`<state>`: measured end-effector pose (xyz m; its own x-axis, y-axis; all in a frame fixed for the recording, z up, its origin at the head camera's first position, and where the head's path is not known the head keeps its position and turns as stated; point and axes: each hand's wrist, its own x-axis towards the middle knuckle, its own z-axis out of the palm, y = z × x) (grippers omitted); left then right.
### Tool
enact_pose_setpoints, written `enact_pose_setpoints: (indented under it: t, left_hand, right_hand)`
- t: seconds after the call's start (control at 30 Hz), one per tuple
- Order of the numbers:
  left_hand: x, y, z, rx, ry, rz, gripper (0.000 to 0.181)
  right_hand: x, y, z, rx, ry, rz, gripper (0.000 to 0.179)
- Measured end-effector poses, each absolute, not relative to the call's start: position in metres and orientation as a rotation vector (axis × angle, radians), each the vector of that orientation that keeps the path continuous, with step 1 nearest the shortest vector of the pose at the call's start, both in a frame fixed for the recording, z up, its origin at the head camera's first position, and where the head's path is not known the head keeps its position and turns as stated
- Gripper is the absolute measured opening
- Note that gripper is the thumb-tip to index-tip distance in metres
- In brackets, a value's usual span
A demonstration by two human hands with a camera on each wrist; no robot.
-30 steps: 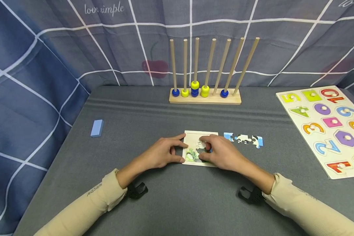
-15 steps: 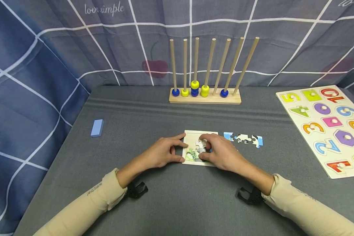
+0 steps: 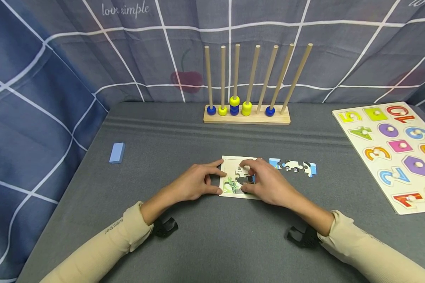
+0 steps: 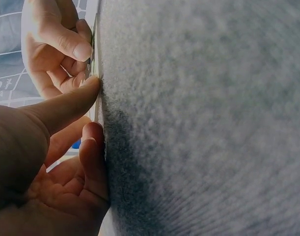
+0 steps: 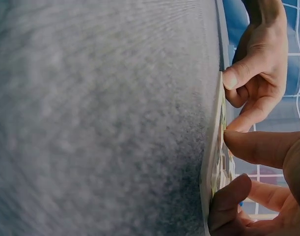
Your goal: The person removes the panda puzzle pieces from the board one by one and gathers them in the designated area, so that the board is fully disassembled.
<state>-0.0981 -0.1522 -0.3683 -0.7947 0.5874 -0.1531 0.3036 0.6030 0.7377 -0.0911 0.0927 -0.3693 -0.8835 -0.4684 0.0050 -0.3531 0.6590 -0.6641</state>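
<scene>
In the head view the left hand [image 3: 194,182], fingers relaxed, touches the tray [image 3: 230,163] on the table; the right hand [image 3: 268,182] curves over its pieces [image 3: 230,185], its grip unclear. The left-wrist view shows the left thumb at the edge; the right-wrist view suggests fitting, which calls for aligning tabs.

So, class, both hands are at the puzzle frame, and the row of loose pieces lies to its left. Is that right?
No: the head view shows the row of loose pieces lying to the right of the puzzle frame. The left hand and right hand are both at it.
</scene>
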Motion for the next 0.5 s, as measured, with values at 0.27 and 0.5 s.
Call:
enact_pose_setpoints:
  t: [0.27, 0.5]
  left_hand:
    - [-0.0989, -0.1518, -0.3681, 0.704, 2.445, 1.032, 0.044]
    - [-0.0984, -0.1526, -0.3682, 0.71, 2.437, 1.034, 0.044]
  right_hand:
    - [-0.0906, 0.0964, -0.3685, -0.693, 2.669, -1.123, 0.045]
    - [-0.0895, 0.0958, -0.3693, -0.686, 2.668, -1.169, 0.039]
